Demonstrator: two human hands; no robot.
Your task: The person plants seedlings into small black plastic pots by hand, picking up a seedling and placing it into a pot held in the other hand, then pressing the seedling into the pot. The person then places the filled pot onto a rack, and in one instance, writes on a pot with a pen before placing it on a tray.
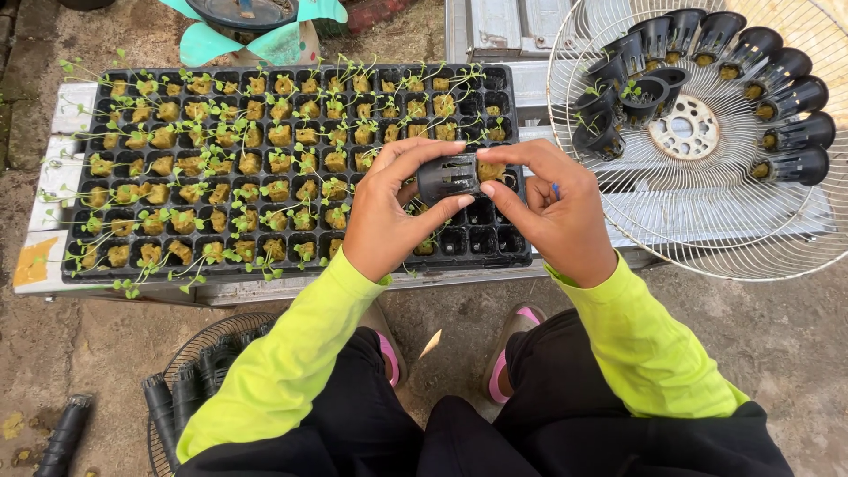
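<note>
Your left hand [384,212] and right hand [552,208] pinch a small black net cup [448,175] between fingertips, both grasping it, directly above the black seedling tray [481,238], white fan guard [707,238] off right.

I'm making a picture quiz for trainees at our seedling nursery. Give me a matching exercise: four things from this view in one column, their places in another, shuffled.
Things:
1. slotted black cup
2. seedling tray
3. filled black cups
4. empty black cups

Places:
A. ringed on the white wire fan guard, right
B. between left hand and right hand
C. in the dark fan guard by the left knee
D. on the low bench, ahead of the knees

Pairs: 1-B, 2-D, 3-A, 4-C
</note>
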